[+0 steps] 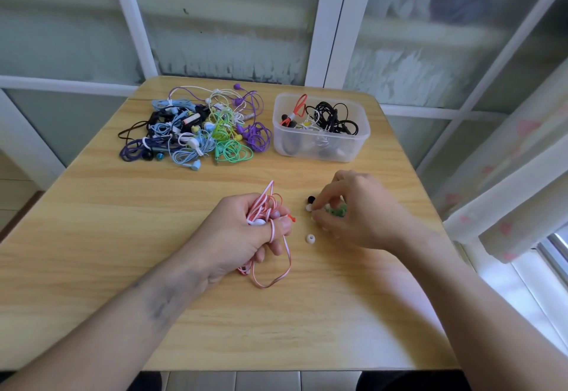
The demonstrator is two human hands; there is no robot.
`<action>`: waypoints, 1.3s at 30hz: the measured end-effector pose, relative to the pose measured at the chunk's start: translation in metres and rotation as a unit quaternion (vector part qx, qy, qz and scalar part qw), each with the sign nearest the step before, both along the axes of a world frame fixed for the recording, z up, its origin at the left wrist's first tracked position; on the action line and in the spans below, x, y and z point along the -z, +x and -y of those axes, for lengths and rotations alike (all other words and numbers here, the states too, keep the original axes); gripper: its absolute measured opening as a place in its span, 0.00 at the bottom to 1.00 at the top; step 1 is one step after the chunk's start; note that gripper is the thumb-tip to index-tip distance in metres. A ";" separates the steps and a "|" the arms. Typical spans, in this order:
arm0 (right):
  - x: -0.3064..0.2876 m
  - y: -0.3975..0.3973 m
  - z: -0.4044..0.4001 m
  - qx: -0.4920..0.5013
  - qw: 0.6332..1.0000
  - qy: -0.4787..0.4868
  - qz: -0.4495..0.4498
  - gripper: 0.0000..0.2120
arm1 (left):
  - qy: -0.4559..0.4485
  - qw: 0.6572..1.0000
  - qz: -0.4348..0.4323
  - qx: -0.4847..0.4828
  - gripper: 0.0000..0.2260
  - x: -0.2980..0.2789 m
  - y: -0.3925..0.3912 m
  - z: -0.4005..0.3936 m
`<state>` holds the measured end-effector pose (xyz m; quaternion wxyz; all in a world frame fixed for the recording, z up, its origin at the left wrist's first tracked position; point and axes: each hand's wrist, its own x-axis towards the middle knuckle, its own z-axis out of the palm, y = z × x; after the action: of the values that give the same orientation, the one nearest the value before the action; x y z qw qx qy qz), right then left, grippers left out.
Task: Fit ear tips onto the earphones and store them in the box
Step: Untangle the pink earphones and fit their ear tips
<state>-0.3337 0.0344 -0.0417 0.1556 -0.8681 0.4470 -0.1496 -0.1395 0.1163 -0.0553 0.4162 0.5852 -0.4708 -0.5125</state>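
The right hand [353,209] has its fingertips [316,217] curled down into a small cluster of ear tips [336,211], apparently pinching at one, though which tip, or whether it is truly gripped, cannot be told. A loose white ear tip [310,239] lies just nearer the person than that cluster, a black ear tip [311,199] just beyond it. Beside the cluster, the left hand [242,234] is closed around a bundled red-and-white earphone [267,206], cable looped over a finger. To do this step well, pick a single tip, turn its opening toward the earbud, and press it on squarely. Well beyond the cluster stands the clear box [321,148], already holding earphones; the tangled pile of earphones [196,128] lies beside it.
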 end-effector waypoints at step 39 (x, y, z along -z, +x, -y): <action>-0.004 0.007 -0.037 -0.047 0.882 0.247 0.398 0.07 | -0.110 0.994 -0.023 -0.013 0.04 -0.016 -0.001 -0.009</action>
<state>-0.3272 0.0715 -0.0379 0.5371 -0.6888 0.3283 -0.3596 -0.1409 0.1255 -0.0394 0.4948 0.5302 -0.5073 -0.4656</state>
